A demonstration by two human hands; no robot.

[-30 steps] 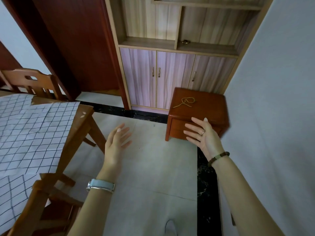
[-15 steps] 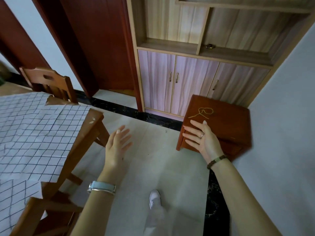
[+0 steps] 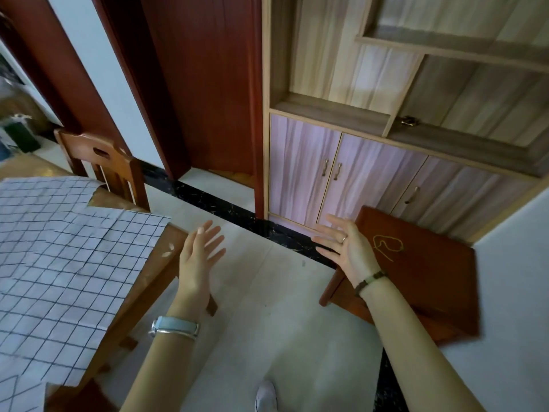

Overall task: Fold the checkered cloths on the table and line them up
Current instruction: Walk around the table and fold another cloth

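Left hand (image 3: 197,257), fingers straight, near checkered cloths (image 3: 59,263) cropped leftward.

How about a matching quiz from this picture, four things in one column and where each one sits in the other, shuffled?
Column one:
1. checkered cloths
2. yellow cord
3. watch
4. bead bracelet

Column two:
A. around the right wrist
B. spread on the table
C. lying on the small red-brown cabinet
D. around the left wrist

Pairs: 1-B, 2-C, 3-D, 4-A
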